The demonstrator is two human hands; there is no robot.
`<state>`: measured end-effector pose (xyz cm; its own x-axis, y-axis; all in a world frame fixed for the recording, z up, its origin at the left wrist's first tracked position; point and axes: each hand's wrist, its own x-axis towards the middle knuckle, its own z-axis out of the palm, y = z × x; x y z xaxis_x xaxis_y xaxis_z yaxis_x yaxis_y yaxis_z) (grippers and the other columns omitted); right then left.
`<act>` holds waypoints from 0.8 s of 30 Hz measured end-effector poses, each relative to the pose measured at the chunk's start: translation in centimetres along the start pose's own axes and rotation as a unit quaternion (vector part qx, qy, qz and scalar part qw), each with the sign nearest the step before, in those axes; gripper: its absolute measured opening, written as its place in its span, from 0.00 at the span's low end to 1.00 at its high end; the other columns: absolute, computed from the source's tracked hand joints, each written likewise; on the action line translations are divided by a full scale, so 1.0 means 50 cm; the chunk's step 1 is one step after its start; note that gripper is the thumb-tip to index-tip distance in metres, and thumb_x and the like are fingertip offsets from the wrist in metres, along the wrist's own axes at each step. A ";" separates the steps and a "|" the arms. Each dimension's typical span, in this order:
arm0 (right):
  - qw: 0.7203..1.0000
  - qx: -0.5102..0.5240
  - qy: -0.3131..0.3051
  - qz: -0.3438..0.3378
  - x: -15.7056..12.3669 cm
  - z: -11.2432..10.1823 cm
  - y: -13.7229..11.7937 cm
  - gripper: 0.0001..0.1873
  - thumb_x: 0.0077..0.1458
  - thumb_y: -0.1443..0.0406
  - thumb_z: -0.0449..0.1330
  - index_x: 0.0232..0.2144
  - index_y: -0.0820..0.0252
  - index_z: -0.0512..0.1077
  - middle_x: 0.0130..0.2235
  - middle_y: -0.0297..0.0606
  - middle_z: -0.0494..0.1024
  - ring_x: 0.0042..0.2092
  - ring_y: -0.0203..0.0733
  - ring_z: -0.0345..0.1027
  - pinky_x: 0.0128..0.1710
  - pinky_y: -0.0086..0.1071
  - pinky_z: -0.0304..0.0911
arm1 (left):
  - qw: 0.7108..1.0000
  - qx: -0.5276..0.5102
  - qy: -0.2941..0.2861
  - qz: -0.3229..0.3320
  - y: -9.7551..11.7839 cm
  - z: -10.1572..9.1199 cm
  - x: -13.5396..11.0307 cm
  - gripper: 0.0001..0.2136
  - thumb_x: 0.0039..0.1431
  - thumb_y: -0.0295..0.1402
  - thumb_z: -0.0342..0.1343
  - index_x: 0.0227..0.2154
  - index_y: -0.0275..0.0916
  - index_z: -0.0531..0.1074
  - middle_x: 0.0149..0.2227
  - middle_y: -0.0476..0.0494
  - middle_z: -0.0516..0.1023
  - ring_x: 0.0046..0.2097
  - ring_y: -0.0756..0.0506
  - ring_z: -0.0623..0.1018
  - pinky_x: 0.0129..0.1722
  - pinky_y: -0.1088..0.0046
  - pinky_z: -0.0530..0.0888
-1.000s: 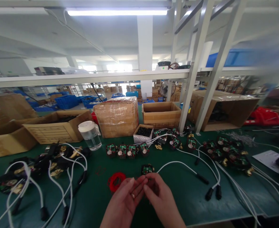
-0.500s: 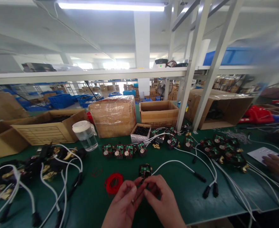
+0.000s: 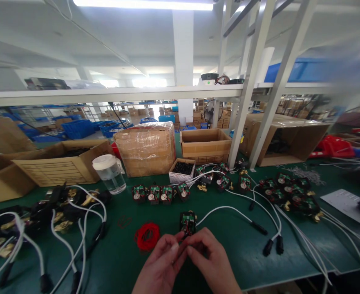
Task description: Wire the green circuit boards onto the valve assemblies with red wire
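Observation:
My left hand (image 3: 164, 261) and my right hand (image 3: 209, 257) meet at the near edge of a small black unit with a green circuit board (image 3: 188, 220). Both are closed, thumbs against fingertips; what they pinch is too small and too covered to name. A white cable (image 3: 225, 207) runs right from this unit to a black connector (image 3: 259, 228). Left of my hands lies a bundle of red wire (image 3: 147, 237), with a few loose red strands (image 3: 124, 221) beyond it.
Several similar board units (image 3: 166, 194) stand in a row behind. More units (image 3: 293, 192) with white cables lie to the right, and cabled assemblies (image 3: 60, 212) to the left. A clear jug (image 3: 114, 179), a small box of black parts (image 3: 182, 168) and cardboard boxes (image 3: 146, 151) line the back.
My hands stay pinched together in nearly the same place at the unit. At the far right, another person's hand has left the white sheet, where a dark object now shows.

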<state>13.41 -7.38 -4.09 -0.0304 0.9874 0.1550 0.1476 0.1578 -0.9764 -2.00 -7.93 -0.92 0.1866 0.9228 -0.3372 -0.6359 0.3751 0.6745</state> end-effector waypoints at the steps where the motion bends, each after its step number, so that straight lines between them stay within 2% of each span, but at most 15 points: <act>1: 1.000 0.002 0.001 -0.001 0.000 0.000 0.001 0.04 0.55 0.66 0.61 0.30 0.56 0.76 0.33 0.34 0.72 0.34 0.39 0.66 0.33 0.30 0.60 | 1.000 0.009 0.001 0.005 -0.001 0.001 0.000 0.10 0.46 0.35 0.71 0.26 0.39 0.75 0.45 0.43 0.80 0.54 0.38 0.77 0.58 0.60 0.72; 3: 1.000 -0.005 0.004 -0.001 0.001 -0.002 0.001 0.05 0.54 0.66 0.61 0.27 0.57 0.75 0.32 0.34 0.71 0.33 0.39 0.66 0.32 0.29 0.59 | 0.999 0.046 0.012 0.024 -0.005 0.000 0.002 0.10 0.46 0.36 0.70 0.25 0.40 0.74 0.45 0.44 0.80 0.54 0.38 0.77 0.56 0.61 0.73; 5: 1.000 -0.023 0.006 0.001 0.003 -0.007 0.000 0.05 0.54 0.66 0.61 0.26 0.57 0.74 0.30 0.33 0.70 0.32 0.38 0.65 0.31 0.29 0.59 | 0.987 0.145 0.030 0.063 -0.007 -0.005 0.008 0.10 0.47 0.39 0.68 0.24 0.40 0.74 0.40 0.45 0.80 0.48 0.40 0.78 0.50 0.64 0.74; 7: 0.999 -0.041 0.010 -0.001 0.009 -0.016 -0.003 0.06 0.55 0.66 0.61 0.26 0.58 0.74 0.30 0.33 0.69 0.32 0.38 0.65 0.30 0.29 0.58 | 0.948 0.295 0.048 0.113 -0.005 -0.014 0.017 0.10 0.49 0.41 0.65 0.25 0.41 0.74 0.33 0.47 0.77 0.39 0.44 0.76 0.42 0.68 0.73; 9: 0.998 -0.056 0.015 -0.005 0.018 -0.026 -0.007 0.05 0.55 0.66 0.61 0.27 0.58 0.74 0.31 0.33 0.69 0.32 0.38 0.65 0.31 0.29 0.59 | 0.889 0.425 0.059 0.160 0.002 -0.022 0.030 0.09 0.52 0.41 0.62 0.25 0.41 0.75 0.29 0.49 0.73 0.34 0.45 0.73 0.38 0.69 0.69; 11: 0.997 -0.069 0.018 -0.006 0.032 -0.036 -0.011 0.05 0.55 0.67 0.61 0.27 0.58 0.74 0.31 0.33 0.70 0.32 0.38 0.65 0.31 0.29 0.59 | 0.845 0.497 0.059 0.187 0.010 -0.027 0.044 0.09 0.54 0.41 0.60 0.26 0.42 0.75 0.30 0.49 0.74 0.35 0.44 0.74 0.39 0.68 0.69; 13: 0.996 -0.082 0.020 0.000 0.047 -0.043 -0.013 0.05 0.56 0.67 0.61 0.28 0.57 0.75 0.32 0.33 0.70 0.32 0.38 0.65 0.31 0.29 0.59 | 0.819 0.535 0.057 0.198 0.017 -0.028 0.060 0.09 0.55 0.41 0.57 0.27 0.42 0.75 0.31 0.48 0.75 0.38 0.42 0.75 0.41 0.67 0.69; 16: 0.994 -0.105 0.028 0.003 0.068 -0.047 -0.013 0.05 0.55 0.68 0.61 0.27 0.58 0.75 0.31 0.33 0.70 0.31 0.37 0.65 0.31 0.29 0.60 | 0.803 0.553 0.060 0.212 0.025 -0.024 0.082 0.10 0.56 0.42 0.55 0.27 0.43 0.75 0.31 0.47 0.76 0.38 0.42 0.75 0.42 0.66 0.69; 24: 0.990 -0.132 0.038 -0.018 0.092 -0.037 -0.010 0.06 0.56 0.70 0.60 0.27 0.57 0.74 0.31 0.33 0.70 0.31 0.38 0.65 0.31 0.30 0.61 | 0.798 0.558 0.072 0.214 0.046 -0.008 0.109 0.08 0.54 0.40 0.58 0.26 0.43 0.75 0.31 0.47 0.77 0.36 0.42 0.75 0.38 0.68 0.69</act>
<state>15.04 -2.92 -2.61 0.0319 0.9773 0.2092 0.4016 0.1792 -0.8981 -2.74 -2.08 -1.46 -0.0089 0.9979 0.0641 0.4606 -0.0528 0.8860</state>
